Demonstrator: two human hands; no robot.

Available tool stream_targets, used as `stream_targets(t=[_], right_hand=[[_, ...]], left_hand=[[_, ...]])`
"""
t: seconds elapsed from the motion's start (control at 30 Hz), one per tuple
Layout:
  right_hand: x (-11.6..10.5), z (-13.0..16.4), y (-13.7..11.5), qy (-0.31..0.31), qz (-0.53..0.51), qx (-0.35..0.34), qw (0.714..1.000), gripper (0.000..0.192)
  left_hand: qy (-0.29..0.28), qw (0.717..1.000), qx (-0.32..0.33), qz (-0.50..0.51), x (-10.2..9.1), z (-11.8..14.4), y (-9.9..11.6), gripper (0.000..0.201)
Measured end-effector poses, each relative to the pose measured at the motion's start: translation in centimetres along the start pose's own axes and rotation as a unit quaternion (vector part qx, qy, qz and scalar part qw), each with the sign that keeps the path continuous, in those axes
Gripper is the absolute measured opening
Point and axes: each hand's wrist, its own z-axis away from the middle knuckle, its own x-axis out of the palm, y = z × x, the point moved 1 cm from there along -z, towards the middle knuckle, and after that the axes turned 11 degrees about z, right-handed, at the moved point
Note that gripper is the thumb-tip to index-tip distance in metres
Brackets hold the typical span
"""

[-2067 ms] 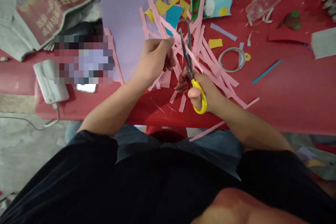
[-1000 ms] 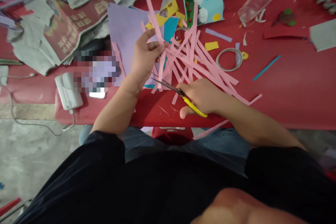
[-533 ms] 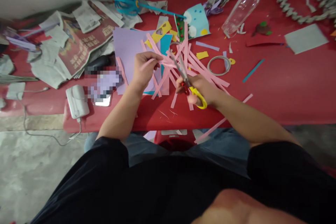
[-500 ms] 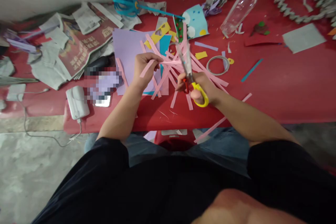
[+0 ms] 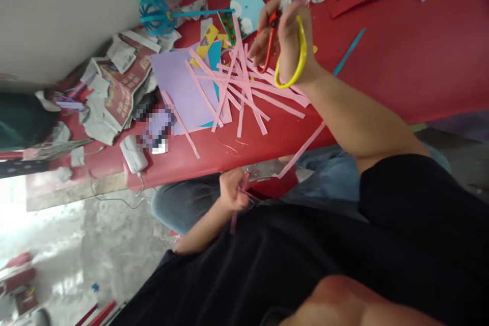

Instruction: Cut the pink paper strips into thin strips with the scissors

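Observation:
My right hand [image 5: 288,43] is raised above the table, its fingers through the handles of a pair of scissors [image 5: 300,56]. One handle is yellow, the other red, and the blades point away from me. Down at my lap, below the table edge, my left hand [image 5: 234,189] is closed on a pink paper strip [image 5: 234,223], slightly blurred. Many pink paper strips [image 5: 250,94] lie crossed in a loose heap on the table, under and left of my right hand. Beneath part of them are purple paper sheets [image 5: 173,79] and blue paper [image 5: 214,56].
A blue paper-strip ball on a stick [image 5: 155,14] lies at the back, touching near a light blue card [image 5: 248,2]. Newspaper [image 5: 128,79], a black mouse [image 5: 145,106] and a white power bank [image 5: 133,154] are at the left. A blue strip [image 5: 349,51] lies on the right.
My left hand has dropped from the table to my lap with a pink strip. My right hand has lifted the scissors away and up from the heap. The view has tilted.

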Motion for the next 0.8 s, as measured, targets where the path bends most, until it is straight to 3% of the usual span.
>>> stream_targets(t=[0.07, 0.13, 0.2, 0.27, 0.3, 0.37, 0.47, 0.5, 0.53, 0.57, 0.63, 0.7, 0.8], right_hand=[[0.5, -0.4, 0.5, -0.007, 0.017, -0.028, 0.999, 0.092], [1.2, -1.1, 1.4, 0.026, 0.016, -0.050, 0.998, 0.098], [1.8, -1.8, 2.1, 0.042, 0.022, -0.069, 0.997, 0.104], [2.1, -2.2, 2.6, 0.132, 0.008, -0.061, 0.989, 0.110], [2.1, -2.3, 2.7, 0.128, 0.014, -0.070, 0.989, 0.108], [2.1, -2.2, 2.6, 0.084, 0.027, -0.108, 0.990, 0.098], [1.5, -2.2, 2.6, 0.093, 0.025, -0.130, 0.987, 0.088], [1.1, -2.3, 2.7, 0.142, 0.029, -0.128, 0.981, 0.089], [0.7, -2.5, 2.7, 0.137, 0.041, -0.127, 0.982, 0.088], [0.3, -2.7, 2.8, 0.090, 0.056, -0.127, 0.986, 0.085], [-0.7, -3.0, 2.6, 0.012, 0.041, -0.140, 0.989, 0.078], [-1.8, -3.2, 2.3, -0.020, 0.039, -0.133, 0.990, 0.079], [-3.5, -3.2, 1.6, 0.009, 0.045, -0.105, 0.993, 0.087]], left_hand=[[0.034, 0.997, -0.051, -0.051, 3.4, 1.1, -2.3, 0.055], [0.066, 0.988, -0.106, -0.087, 5.7, 0.4, -4.2, 0.033], [0.056, 0.983, -0.142, -0.102, 6.7, -1.1, -5.5, 0.044], [0.037, 0.980, -0.158, -0.114, 6.6, -2.4, -5.9, 0.063], [0.026, 0.980, -0.157, -0.116, 6.3, -2.8, -5.8, 0.070], [-0.011, 0.985, -0.139, -0.102, 5.7, -3.4, -4.7, 0.072], [-0.104, 0.991, -0.084, -0.029, 6.2, -3.7, -1.7, 0.065], [-0.133, 0.988, -0.071, 0.017, 6.8, -3.7, -0.6, 0.059], [-0.151, 0.984, -0.064, 0.075, 7.6, -3.8, 0.4, 0.048], [-0.154, 0.972, -0.070, 0.161, 8.3, -3.8, 1.3, 0.039], [-0.107, 0.959, -0.085, 0.248, 9.5, -3.7, 3.0, 0.032], [-0.061, 0.964, -0.084, 0.246, 9.5, -3.4, 4.4, 0.025], [0.002, 0.986, -0.040, 0.163, 6.6, -2.8, 6.3, 0.020]])
